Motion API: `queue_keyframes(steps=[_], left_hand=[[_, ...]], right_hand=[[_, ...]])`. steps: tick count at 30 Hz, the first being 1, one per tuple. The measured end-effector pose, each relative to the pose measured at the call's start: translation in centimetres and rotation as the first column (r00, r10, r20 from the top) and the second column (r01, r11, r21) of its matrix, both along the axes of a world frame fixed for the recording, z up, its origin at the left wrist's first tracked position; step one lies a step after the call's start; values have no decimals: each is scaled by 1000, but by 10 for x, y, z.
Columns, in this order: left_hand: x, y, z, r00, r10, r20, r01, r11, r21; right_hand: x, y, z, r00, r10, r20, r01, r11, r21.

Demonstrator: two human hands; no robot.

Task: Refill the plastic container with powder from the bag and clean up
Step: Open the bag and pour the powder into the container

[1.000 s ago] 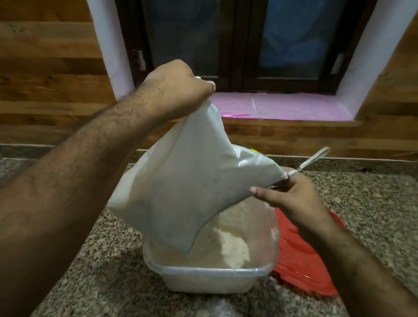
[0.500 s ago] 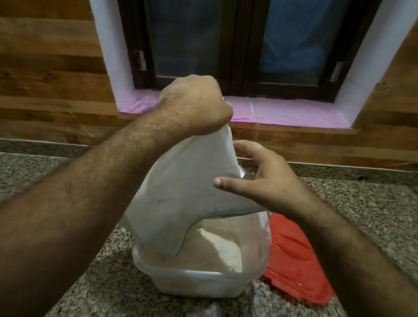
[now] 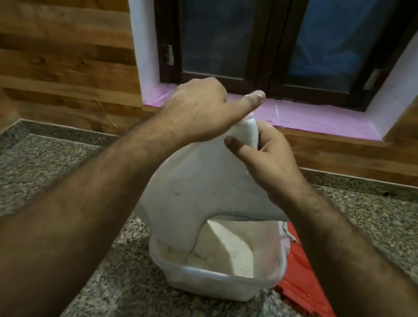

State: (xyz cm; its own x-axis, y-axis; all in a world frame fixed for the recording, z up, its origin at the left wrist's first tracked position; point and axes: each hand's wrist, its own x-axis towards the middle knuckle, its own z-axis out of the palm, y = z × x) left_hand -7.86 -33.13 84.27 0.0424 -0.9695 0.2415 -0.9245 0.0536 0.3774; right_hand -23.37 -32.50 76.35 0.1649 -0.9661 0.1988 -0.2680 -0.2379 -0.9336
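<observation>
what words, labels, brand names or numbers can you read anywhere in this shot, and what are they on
None can be read.
White plastic bag, held by the left hand and right hand: plain on the side that shows.
Clear plastic container of white powder: no label seen.
Red plastic lid: no lettering visible.
Pink window sill, wooden wall, speckled granite counter: no signs.

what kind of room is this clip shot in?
Probably a home kitchen: a speckled granite counter runs under a dark-framed window in a wood-panelled wall, and a plastic container of white powder sits on it beside a red lid.
</observation>
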Motion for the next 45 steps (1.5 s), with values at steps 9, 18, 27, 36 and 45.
queue_keyframes(steps=[9, 18, 27, 36, 45], left_hand=[[161, 51, -109, 859, 347, -376, -370, 929, 10], [199, 54, -191, 343, 423, -839, 53, 883, 466], [193, 42, -181, 501, 270, -822, -43, 956, 289], [174, 28, -143, 565, 157, -810, -45, 986, 160], [158, 21, -107, 543, 10, -840, 12, 1000, 19]], right_hand=[[2, 12, -11, 992, -62, 106, 54, 995, 79], [-7, 16, -33, 965, -87, 247, 50, 987, 154], [-14, 18, -48, 933, -138, 331, 80, 980, 182], [-22, 35, -49, 774, -294, 561, 64, 918, 393], [-43, 17, -54, 720, -471, 511, 268, 867, 421]])
